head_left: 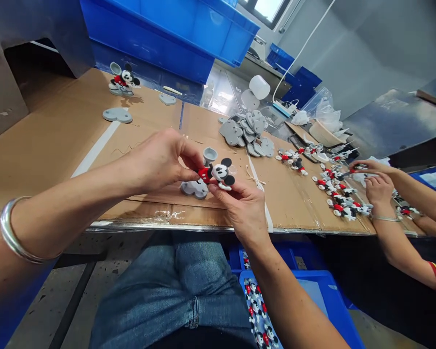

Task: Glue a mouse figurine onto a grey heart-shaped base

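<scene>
Over the near edge of the cardboard-covered bench [58, 145], the left hand [160, 162] and right hand [245, 208] are both pinching a mouse figurine [216, 173] between them, its long axis lying roughly sideways, head toward the right hand, apparently just above a grey base [194, 189]

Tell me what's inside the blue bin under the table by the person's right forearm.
The blue bin holds a heap of mouse figures in red, black and white. The right forearm and the table edge cover part of it, so the rest stays hidden.
</scene>
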Motion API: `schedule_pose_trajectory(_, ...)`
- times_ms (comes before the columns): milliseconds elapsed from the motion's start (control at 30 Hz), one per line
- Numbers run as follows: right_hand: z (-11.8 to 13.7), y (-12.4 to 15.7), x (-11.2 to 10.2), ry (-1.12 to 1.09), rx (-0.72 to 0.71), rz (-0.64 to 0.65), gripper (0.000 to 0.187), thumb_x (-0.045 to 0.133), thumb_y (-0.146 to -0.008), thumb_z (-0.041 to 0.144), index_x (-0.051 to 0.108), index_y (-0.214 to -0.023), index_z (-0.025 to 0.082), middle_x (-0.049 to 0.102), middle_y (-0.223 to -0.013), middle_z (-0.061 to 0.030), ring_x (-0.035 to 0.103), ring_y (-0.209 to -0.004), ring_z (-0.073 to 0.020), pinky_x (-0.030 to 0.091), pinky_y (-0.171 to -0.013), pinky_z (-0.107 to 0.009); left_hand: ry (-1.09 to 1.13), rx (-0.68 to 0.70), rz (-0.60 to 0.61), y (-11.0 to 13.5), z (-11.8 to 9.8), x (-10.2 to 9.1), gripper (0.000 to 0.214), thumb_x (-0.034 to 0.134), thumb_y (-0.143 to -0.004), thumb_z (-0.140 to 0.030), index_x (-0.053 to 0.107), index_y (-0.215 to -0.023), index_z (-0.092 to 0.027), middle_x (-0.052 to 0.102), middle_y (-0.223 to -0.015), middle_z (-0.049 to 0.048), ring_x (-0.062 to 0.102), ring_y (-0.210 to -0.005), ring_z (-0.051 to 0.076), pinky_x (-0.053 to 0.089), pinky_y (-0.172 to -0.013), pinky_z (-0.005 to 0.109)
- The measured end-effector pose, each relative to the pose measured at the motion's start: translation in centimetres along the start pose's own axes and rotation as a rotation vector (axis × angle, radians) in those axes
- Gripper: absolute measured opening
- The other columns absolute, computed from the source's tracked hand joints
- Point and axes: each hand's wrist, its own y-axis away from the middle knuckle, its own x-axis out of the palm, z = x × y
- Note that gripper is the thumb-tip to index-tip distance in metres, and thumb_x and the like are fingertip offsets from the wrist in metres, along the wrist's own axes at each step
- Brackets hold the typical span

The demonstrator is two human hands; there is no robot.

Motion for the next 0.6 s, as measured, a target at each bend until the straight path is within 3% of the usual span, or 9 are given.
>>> schedule_pose_trajectory(233, 0.0, -0.1, 0.1, 0.023, -0.064, -0.022, 0.014, 0.076, -0.08, 0.019, 0.079, -0.088, 0.03, 0.073, -0.086, 0.0014, 0.066, -0.084, -0.0185, 0.05, -0.08, -0.035, 0.151, 0.042, 0.042, -0.1, 2.0, -0.8, 0.011, 0.076, -0.07, -0.031, 0.078, -0.081, -0.029, 0.075, -0.071, -0.0076, 0.064, -0.066, 0.012, 0.043, -0.058, 0.022)
schedule_pose_trajectory(500, -0.9, -0.1, 0.7, 0.057, -0.048, -0.099, 0.015, 0.075, -0.078, 0.019, 0.079, -0.089, 0.029, 0.072, -0.08, 0.0017, 0.065, -0.079, -0.018, 0.05, -0.08, -0.034, -0.088, 0.045, -0.008, -0.2, 1.8, -0.1, 0.012, 0.07, -0.07, -0.032, 0.079, -0.077, -0.028, 0.069, -0.065, -0.0025, 0.059, -0.063, 0.014, 0.038, -0.058, 0.027)
schedule_pose_trajectory(600, -1.2, 0.0, 0.9, 0.081, -0.036, -0.119, 0.014, 0.072, -0.08, 0.021, 0.079, -0.091, 0.026, 0.072, -0.082, -0.0001, 0.064, -0.079, -0.0188, 0.051, -0.079, -0.035, -0.137, 0.092, 0.034, -0.6, 1.8, 0.0, 0.015, 0.068, -0.072, -0.032, 0.079, -0.081, -0.027, 0.069, -0.068, -0.0006, 0.059, -0.067, 0.016, 0.038, -0.062, 0.029)
